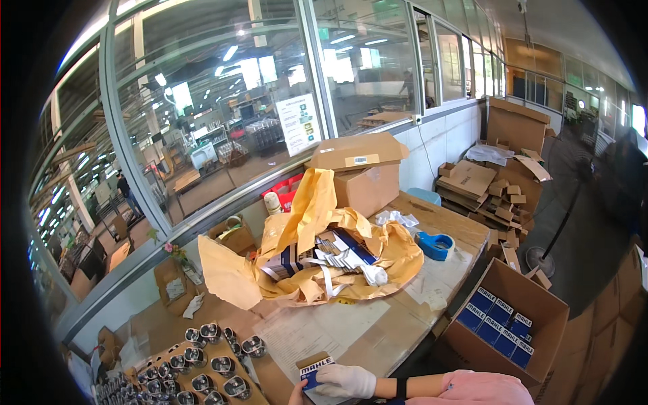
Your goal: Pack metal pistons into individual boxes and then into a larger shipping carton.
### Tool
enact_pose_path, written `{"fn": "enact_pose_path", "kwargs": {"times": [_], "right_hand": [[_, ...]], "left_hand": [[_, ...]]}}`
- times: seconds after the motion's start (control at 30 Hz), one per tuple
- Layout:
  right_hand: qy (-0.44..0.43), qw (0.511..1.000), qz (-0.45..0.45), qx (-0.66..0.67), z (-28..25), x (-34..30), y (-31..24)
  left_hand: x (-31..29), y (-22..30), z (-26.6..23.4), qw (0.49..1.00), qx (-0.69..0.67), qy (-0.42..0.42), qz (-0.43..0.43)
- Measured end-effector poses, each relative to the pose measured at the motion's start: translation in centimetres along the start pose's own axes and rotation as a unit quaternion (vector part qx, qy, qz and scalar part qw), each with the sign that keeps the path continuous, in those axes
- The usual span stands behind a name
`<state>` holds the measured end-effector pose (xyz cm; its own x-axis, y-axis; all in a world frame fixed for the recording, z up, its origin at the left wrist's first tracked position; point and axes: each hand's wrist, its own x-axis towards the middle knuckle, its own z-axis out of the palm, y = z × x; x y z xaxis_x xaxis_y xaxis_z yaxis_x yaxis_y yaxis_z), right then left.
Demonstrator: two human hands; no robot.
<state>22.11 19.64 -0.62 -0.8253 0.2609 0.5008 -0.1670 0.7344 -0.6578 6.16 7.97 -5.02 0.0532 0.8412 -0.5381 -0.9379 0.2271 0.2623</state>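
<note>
The bare left hand (298,393) and white-gloved right hand (347,382) grip a small blue-and-white box (312,372) in bent fingers, near shiny metal parts (236,387), with an open carton (466,352) of blue boxes (497,317) farther right and crumpled yellow paper (233,273) beyond.

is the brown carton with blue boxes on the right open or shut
Open: no flaps cover the carton's top, and the blue boxes inside show plainly.
</note>
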Motion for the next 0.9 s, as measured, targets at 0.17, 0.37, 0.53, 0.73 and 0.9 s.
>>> {"fn": "enact_pose_path", "kwargs": {"times": [0.17,0.37,0.53,0.73,0.9], "right_hand": [[0.156,0.942,0.297,-0.019,-4.7,3.8,-1.8],[0.007,0.973,0.184,0.141,-7.2,5.0,3.2],[-0.051,0.961,0.255,0.093,-8.4,6.4,2.2],[0.027,0.943,0.326,0.06,-4.6,7.0,5.0],[-0.052,0.932,0.35,0.08,-3.4,6.2,6.9]], "left_hand": [[-2.9,0.1,1.7,0.916,0.324,-0.038,0.233],[-2.7,-0.7,4.8,0.637,0.68,0.013,0.363],[-0.5,-0.7,1.4,0.517,0.769,0.063,0.372],[5.2,-0.2,-2.8,0.476,0.755,0.124,0.434],[4.0,-0.8,-2.5,0.503,0.731,0.109,0.449]]}}
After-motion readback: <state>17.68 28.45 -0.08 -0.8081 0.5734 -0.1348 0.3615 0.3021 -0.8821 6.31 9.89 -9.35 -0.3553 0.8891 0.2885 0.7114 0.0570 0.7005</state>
